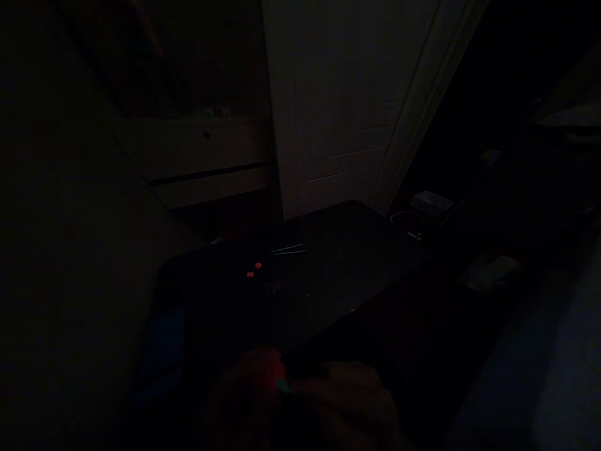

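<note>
Right grip [350, 393] beside left grip [244, 385]

Right hand [350, 388] points towards left hand [257, 366]; both dim.

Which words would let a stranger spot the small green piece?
At the dark tabletop's near side, find the left hand and right hand. The small green piece shows between them, beside a red glow; its colour differs from two orange pieces on the tabletop.
</note>
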Motion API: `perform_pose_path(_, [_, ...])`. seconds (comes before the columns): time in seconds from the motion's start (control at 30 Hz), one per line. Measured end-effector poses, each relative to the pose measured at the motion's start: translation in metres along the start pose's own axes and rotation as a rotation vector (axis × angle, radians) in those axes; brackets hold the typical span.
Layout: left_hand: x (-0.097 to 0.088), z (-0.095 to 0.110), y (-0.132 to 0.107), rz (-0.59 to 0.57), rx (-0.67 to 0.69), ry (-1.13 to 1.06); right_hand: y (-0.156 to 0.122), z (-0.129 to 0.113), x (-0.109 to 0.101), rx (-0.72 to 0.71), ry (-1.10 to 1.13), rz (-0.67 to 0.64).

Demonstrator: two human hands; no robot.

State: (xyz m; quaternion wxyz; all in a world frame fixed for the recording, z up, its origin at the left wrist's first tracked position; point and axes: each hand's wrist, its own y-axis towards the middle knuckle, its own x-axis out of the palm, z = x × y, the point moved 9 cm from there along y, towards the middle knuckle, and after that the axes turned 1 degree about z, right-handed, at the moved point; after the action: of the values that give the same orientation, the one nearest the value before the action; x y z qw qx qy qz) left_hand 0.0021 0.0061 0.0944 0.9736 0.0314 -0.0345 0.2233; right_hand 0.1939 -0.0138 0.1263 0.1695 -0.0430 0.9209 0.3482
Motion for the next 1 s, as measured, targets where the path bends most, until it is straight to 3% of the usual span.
perform_pose_path(0.13, [0.005,-0.002,0.003,-0.041,-0.018,-0.050,0.001,0.000,-0.003,0.003,0.080,0.021])
perform_pose_path(0.33, [0.003,-0.002,0.010,-0.104,-0.123,0.055,0.007,0.000,-0.016,0.179,-0.027,0.092])
perform_pose_path(0.67, [0.004,-0.020,0.005,-0.108,-0.221,0.057,-0.010,-0.014,-0.031,0.020,-0.281,0.317])
perform_pose_path(1.0, [0.008,-0.013,0.013,-0.227,-0.243,0.043,0.000,-0.009,-0.028,0.093,-0.170,0.228])
